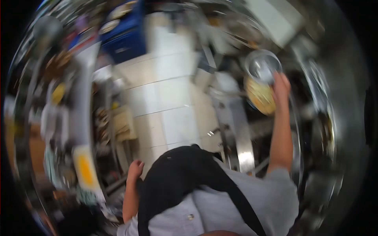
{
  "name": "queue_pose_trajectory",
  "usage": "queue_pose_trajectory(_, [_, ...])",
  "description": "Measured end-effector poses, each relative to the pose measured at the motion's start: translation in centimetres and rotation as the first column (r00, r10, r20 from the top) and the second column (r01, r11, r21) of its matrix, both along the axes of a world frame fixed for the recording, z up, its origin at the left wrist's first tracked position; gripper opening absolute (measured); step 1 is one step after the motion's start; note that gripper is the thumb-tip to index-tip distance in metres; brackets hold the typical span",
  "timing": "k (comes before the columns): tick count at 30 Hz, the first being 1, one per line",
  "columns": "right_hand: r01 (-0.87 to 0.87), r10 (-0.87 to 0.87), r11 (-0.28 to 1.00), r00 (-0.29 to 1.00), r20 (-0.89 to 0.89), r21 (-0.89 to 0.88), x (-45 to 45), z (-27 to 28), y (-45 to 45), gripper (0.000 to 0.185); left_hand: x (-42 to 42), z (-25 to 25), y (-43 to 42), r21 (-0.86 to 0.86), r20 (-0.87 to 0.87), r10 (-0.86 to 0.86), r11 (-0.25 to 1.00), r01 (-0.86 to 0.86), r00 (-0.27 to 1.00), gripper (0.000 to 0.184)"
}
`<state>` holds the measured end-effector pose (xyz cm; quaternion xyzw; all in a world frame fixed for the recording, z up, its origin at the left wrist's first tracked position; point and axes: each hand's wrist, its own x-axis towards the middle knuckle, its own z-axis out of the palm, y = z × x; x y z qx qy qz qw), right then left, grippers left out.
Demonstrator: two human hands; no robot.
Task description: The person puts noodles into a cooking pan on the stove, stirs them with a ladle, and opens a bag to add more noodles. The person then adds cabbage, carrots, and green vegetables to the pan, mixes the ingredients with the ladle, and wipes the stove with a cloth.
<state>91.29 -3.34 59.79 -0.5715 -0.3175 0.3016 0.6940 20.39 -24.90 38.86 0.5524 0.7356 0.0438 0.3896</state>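
Observation:
My right hand (280,87) is stretched out over the cooking line on the right. Its fingers are closed at the near rim of a round, shiny bowl (263,65), which looks like metal. Just below the bowl lies yellowish, shredded-looking food (260,97) in a round shape; whatever holds it is blurred. My left hand (136,168) hangs low by my side, near the left-hand shelving. Its fingers look curled in, and nothing shows in them.
A tiled floor (169,90) runs ahead between two rows of kitchen equipment. A blue bin (124,43) stands at the far left end. Along the left is a counter (87,86) with a yellow-and-white item (85,168). A steel surface (240,129) edges the right side.

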Motion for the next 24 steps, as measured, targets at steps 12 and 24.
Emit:
queue_pose_trajectory(12, [-0.96, 0.827, 0.142, 0.25, -0.504, -0.242, -60.6, -10.6, -5.5, 0.008, -9.2, 18.7, -4.2, 0.513, 0.093, 0.502, 0.716, -0.474, 0.86, 0.024])
queue_pose_trajectory(24, [-0.991, 0.862, -0.112, -0.133, -0.489, 0.071, -101.8, 2.3, -6.7, 0.019, -19.0, 23.7, -18.6, 0.528, 0.238, 0.849, 0.294, -0.796, 0.471, 0.021])
